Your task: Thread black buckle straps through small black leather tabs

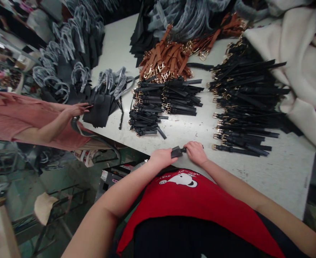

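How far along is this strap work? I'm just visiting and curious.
Looks done: black straps with gold buckles lie stacked in rows, with brown straps beyond them. In hand: a short black strap piece, held between the left hand and right hand. Left: perhaps the nearer black strap pile, though nothing shows how many remain.

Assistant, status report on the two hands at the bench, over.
Left hand, right hand both on black strap piece. Buckled black straps ahead, apart from the hands. Nothing in the way.
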Action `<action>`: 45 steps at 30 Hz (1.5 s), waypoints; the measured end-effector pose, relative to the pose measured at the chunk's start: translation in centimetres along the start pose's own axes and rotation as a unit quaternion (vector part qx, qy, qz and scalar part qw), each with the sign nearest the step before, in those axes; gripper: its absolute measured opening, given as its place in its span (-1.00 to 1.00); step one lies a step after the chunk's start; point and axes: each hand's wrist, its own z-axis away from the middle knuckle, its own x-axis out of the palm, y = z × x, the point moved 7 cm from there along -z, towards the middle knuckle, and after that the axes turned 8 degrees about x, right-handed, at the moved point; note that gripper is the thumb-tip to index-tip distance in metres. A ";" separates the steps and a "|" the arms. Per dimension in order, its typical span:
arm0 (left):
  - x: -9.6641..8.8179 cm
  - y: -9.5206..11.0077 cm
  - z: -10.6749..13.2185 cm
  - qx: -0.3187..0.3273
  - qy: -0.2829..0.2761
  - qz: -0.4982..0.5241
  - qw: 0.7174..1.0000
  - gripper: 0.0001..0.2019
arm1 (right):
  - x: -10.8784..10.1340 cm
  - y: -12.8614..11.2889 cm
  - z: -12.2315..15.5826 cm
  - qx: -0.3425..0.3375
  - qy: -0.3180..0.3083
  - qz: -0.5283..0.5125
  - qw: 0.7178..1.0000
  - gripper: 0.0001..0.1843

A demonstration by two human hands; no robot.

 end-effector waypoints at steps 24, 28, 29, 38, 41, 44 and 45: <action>-0.8 1.8 -1.3 0.006 -0.009 -0.031 0.999 -0.48 | -0.5 0.2 0.0 0.013 0.016 -0.009 1.000 -0.74; 0.8 -1.8 1.2 -0.031 -0.024 -0.014 0.999 -0.47 | -0.5 0.2 0.0 0.017 0.020 0.003 1.000 -0.73; 1.3 -2.7 2.1 -0.038 -0.036 -0.018 0.998 -0.48 | -0.4 0.2 0.0 0.018 0.018 0.007 1.000 -0.72; 2.7 -2.7 2.3 -0.029 0.019 0.037 0.999 -0.46 | -0.1 0.1 -0.1 0.016 0.007 0.035 0.999 -0.73; 2.3 -2.9 1.3 -0.024 0.019 0.049 0.998 -0.45 | 0.0 0.1 -0.1 0.015 0.004 0.042 0.999 -0.73; 2.4 -3.4 1.5 -0.020 0.018 0.050 0.998 -0.45 | 0.0 0.0 -0.1 0.016 0.005 0.049 0.999 -0.73; 2.4 -3.4 1.6 -0.016 0.022 0.050 0.998 -0.44 | 0.0 0.0 -0.1 0.015 0.006 0.050 0.999 -0.73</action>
